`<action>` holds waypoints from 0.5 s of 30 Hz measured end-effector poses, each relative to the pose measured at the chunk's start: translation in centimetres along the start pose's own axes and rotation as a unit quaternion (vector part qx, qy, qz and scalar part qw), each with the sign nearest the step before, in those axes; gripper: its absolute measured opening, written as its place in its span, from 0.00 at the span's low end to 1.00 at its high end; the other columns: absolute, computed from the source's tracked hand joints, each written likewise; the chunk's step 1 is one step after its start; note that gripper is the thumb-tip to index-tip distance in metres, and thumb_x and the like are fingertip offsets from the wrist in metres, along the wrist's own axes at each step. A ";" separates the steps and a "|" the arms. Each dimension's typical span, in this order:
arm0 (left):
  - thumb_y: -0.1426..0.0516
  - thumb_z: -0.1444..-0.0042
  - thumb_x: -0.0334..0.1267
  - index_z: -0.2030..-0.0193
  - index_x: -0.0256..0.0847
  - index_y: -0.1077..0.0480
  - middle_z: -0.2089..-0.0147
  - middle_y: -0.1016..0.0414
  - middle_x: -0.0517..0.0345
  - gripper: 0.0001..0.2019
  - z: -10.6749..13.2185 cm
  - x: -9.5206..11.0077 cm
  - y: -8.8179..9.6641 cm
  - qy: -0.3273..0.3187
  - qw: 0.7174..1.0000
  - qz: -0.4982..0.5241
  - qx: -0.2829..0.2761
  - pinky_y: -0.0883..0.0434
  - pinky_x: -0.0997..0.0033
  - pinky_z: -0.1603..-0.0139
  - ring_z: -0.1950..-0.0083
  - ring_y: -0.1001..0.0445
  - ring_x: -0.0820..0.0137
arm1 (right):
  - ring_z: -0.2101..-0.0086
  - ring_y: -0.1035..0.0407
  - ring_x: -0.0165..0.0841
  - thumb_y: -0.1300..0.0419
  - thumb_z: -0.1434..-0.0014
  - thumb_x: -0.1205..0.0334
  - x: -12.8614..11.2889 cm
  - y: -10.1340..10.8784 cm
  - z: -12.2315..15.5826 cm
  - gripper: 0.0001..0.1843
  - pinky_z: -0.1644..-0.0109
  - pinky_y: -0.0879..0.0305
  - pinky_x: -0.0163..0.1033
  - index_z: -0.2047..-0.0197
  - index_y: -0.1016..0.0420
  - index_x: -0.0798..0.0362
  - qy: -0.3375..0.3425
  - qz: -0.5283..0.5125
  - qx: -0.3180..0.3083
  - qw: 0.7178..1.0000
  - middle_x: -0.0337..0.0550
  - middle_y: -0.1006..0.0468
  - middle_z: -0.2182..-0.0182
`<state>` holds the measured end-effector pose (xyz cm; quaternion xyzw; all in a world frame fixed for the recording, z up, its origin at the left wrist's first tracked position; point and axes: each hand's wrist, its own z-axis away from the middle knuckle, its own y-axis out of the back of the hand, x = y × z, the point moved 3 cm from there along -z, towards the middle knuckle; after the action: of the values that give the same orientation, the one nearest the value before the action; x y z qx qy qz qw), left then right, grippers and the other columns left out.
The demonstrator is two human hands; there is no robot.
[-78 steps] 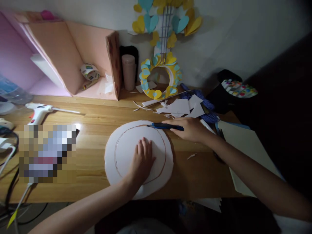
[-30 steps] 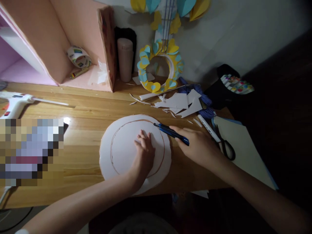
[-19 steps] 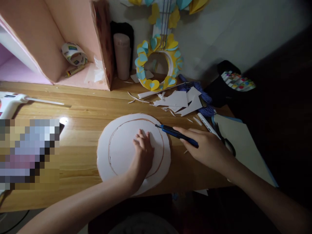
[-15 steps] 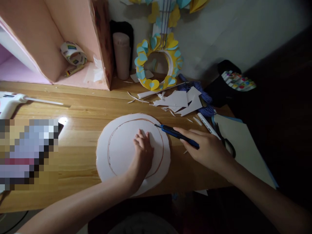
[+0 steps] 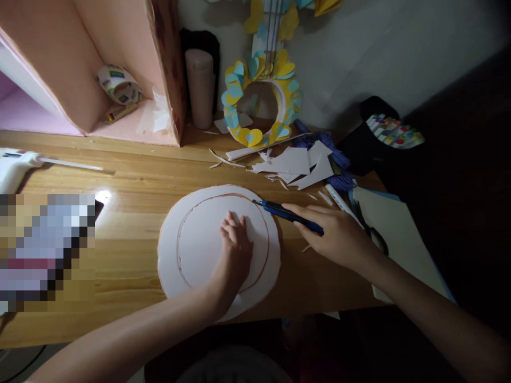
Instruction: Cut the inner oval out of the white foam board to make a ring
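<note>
A round white foam-board disc [image 5: 170,234] lies on the wooden desk, with a smaller ring outlined in brown inside its edge. My left hand [image 5: 235,242] presses down inside that ring, its fingers apart and holding nothing. In my right hand [image 5: 335,234] is a blue utility knife [image 5: 293,213], gripped by its handle and pointing left. Its blade tip meets the brown line at the disc's upper right; how deep it goes I cannot tell.
White board scraps [image 5: 293,162] and blue yarn [image 5: 339,159] lie behind the disc. A heart-covered ring [image 5: 247,137] leans on the wall. At left are a glue gun [image 5: 18,170] and a blurred device [image 5: 35,244]. Scissors [image 5: 377,239] and paper sheets [image 5: 403,239] lie right.
The knife and my right hand have shifted very slightly, with the blade tip a touch higher along the brown line. My left hand stays in place on the disc.
</note>
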<state>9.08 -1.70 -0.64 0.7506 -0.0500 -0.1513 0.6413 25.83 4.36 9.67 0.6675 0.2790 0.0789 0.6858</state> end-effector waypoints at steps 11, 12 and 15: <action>0.53 0.41 0.29 0.35 0.15 0.49 0.38 0.40 0.21 0.27 -0.2 -0.1 0.4 -0.025 0.999 -0.038 -0.015 0.35 0.50 0.44 0.41 0.34 0.48 | 0.57 0.25 0.39 0.45 0.45 0.69 -0.3 0.4 -1.8 0.26 0.53 0.29 0.42 0.44 0.29 0.44 0.006 0.024 -0.041 0.999 0.38 0.22 0.53; 0.53 0.40 0.30 0.35 0.16 0.49 0.38 0.40 0.21 0.27 -0.2 -0.1 0.4 -0.024 0.999 -0.039 -0.017 0.35 0.50 0.44 0.40 0.34 0.48 | 0.57 0.26 0.38 0.45 0.45 0.69 -0.4 0.4 -1.7 0.26 0.53 0.29 0.42 0.44 0.29 0.44 0.004 0.018 -0.039 0.999 0.38 0.22 0.53; 0.54 0.40 0.31 0.35 0.16 0.49 0.38 0.41 0.21 0.27 -0.3 -0.1 0.3 -0.018 0.999 -0.034 -0.020 0.35 0.50 0.44 0.40 0.35 0.48 | 0.57 0.26 0.38 0.46 0.44 0.69 -0.9 0.3 -1.1 0.25 0.54 0.29 0.41 0.44 0.29 0.45 -0.015 0.010 -0.033 0.999 0.39 0.21 0.54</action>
<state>9.13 -1.49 -0.34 0.7358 -0.0336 -0.1876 0.6498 24.68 4.90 10.28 0.6483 0.2590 0.0853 0.7109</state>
